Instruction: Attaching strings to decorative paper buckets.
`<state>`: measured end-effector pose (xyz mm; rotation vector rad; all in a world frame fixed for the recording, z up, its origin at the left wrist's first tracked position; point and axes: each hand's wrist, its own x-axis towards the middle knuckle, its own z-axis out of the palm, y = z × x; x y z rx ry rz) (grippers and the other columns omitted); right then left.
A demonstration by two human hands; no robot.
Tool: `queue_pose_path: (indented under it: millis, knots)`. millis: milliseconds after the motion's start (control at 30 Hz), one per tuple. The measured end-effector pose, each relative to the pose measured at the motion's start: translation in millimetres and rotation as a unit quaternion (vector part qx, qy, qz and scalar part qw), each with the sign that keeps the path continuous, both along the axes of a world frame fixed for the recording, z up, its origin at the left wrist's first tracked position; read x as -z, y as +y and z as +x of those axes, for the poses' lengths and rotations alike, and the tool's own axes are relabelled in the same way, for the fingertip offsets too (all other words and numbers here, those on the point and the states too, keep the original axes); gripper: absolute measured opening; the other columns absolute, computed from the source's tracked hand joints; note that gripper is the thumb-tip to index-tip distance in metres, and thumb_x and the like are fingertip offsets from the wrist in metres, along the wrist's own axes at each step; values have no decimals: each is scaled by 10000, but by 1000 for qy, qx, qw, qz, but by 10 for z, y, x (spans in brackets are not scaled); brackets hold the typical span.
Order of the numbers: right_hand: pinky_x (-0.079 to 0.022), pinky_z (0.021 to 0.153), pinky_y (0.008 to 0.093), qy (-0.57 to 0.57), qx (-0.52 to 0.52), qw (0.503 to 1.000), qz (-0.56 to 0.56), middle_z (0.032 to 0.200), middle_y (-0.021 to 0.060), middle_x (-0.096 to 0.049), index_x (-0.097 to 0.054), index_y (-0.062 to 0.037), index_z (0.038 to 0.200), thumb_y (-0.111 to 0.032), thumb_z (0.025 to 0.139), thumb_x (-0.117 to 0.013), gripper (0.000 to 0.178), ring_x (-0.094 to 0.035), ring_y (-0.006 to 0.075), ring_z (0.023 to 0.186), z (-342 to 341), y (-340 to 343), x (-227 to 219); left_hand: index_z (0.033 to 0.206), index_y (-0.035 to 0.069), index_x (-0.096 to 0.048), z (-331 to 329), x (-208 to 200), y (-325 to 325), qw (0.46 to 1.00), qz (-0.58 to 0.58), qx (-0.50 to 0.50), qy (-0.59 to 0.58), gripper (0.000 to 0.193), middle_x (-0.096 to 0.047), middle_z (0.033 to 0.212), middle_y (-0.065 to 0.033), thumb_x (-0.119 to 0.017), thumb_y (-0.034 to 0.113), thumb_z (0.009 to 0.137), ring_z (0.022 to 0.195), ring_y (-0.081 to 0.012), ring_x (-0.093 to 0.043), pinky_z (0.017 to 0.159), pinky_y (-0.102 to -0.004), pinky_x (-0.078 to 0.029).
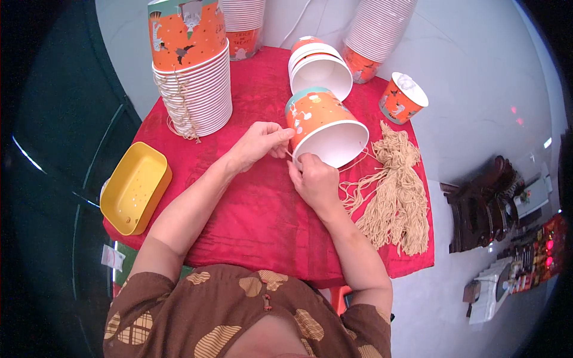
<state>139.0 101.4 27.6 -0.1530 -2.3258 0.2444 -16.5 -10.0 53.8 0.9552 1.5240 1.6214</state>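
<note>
An orange paper bucket (322, 111) with a teal base and printed figures lies tilted on its side, its white opening facing me. By the left side of its rim, my left hand (262, 145) is closed, thumb and fingers pinching a thin beige string (292, 155). My right hand (316, 182) is closed at the lower edge of the rim, fingertips just inside the opening. The string runs between the two hands; its ends are hidden by the fingers. A thick bundle of beige strings (397, 197) lies right of my right hand, with loose strands trailing toward the bucket.
A tall stack of buckets (197, 101) with strings hanging stands far left, above a yellow plastic basket (136, 188). Behind the bucket lie nested buckets (322, 74). A small orange cup (403, 98) holds white stuff. Wrapped stacks stand against the wall. Red cloth (239, 232) covers the table.
</note>
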Motion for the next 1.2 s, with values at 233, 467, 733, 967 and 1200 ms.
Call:
queue_pose_path:
  millis: [233, 467, 733, 967, 1200]
  knots:
    - [-439, 437, 409, 91, 2, 996, 13, 603, 135, -517, -492, -26, 710, -39, 805, -669, 201, -556, 317, 487, 28, 10, -35, 1072, -17, -593, 68, 20, 1, 985, -40, 43, -161, 679, -625, 995, -167, -648, 615, 830, 873, -201, -630, 823, -347, -526]
    - [-429, 432, 398, 133, -57, 989, 22, 617, 134, -512, -540, -2, 786, 8, 767, -689, 151, -555, 302, 485, 50, -117, -73, 1247, 61, -513, 345, 34, 85, 950, 108, 56, -288, 724, -628, 1154, -100, -647, 629, 817, 1047, -221, -607, 919, -422, -489]
    - [-484, 495, 380, 153, -115, 981, 14, 718, 128, -597, -608, 24, 954, -14, 725, -728, 262, -597, 295, 558, 84, -131, -154, 1321, 80, -423, 473, -253, 7, 947, 210, 4, -242, 671, -583, 1218, -73, -695, 474, 850, 1080, -196, -594, 914, -394, -495]
    - [-561, 726, 416, 157, -168, 973, -17, 1116, 228, -567, -554, 36, 1134, -136, 688, -727, 508, -618, 392, 964, 214, -56, -151, 1386, 24, -355, 489, -863, -534, 979, 192, -24, -67, 803, -531, 1297, -108, -732, 419, 798, 1196, -203, -530, 1035, -384, -419]
    - [-555, 635, 378, 177, -194, 965, 5, 1013, 179, -584, -588, 7, 1049, 29, 721, -633, 331, -645, 329, 835, 191, -58, -223, 1310, -38, -432, 471, -1458, -1744, 962, 99, -206, 147, 794, -600, 1172, -124, -760, 367, 712, 1040, -182, -621, 911, -328, -511]
